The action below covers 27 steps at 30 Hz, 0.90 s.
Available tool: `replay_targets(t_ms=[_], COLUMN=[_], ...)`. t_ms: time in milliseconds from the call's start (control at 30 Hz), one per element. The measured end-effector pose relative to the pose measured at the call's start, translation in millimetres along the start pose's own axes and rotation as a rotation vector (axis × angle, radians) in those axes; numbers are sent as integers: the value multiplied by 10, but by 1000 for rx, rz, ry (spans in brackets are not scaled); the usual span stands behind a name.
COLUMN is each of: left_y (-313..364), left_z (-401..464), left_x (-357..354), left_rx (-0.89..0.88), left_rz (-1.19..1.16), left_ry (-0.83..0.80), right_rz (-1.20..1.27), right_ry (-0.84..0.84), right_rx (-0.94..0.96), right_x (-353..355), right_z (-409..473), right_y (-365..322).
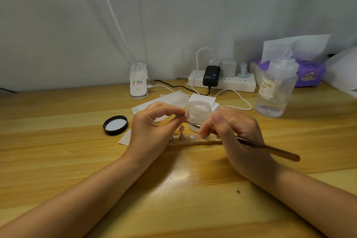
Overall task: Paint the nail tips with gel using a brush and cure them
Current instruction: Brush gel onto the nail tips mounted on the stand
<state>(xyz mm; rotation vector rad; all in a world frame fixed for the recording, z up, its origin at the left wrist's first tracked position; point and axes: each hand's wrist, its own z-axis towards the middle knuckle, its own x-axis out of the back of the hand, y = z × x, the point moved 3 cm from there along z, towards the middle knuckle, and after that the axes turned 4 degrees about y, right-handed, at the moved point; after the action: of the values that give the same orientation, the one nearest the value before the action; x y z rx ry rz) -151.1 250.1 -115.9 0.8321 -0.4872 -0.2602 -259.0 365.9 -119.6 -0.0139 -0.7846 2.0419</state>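
while your left hand (154,121) pinches a small metal stand with a pale nail tip (186,115) at its fingertips, your right hand (233,131) grips the brush (270,148), its front end reaching across to that tip. just behind sits the open jar (200,114), holding a clear, whitish gel, its black lid (116,124) lying upturned to the left on the surface (58,141). below the hands, a strip holder (195,142) carries another pink nail tip (181,128) upright on a stand. far right, a clear pump bottle (274,91) is partly filled with clear liquid.
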Motion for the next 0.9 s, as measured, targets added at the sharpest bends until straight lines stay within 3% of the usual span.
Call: replay_targets(t_ms=[167,400,600,900], left_y=[-2,-15,-23,-15], left_z=[-4,0,2,1], left_x=[1,0,0,6], left_rx=[11,5,7,23], left_rz=[-20,-18,-26,-31], left_ry=[10,13,23,6], right_rz=[-2,-4,6,60], right_ry=[46,-12,36,10], right_rx=[-63,13,-97,-45], right_x=[19,-9,10,21], right_z=[19,4,30,-4], right_y=[12,-1,18,-5])
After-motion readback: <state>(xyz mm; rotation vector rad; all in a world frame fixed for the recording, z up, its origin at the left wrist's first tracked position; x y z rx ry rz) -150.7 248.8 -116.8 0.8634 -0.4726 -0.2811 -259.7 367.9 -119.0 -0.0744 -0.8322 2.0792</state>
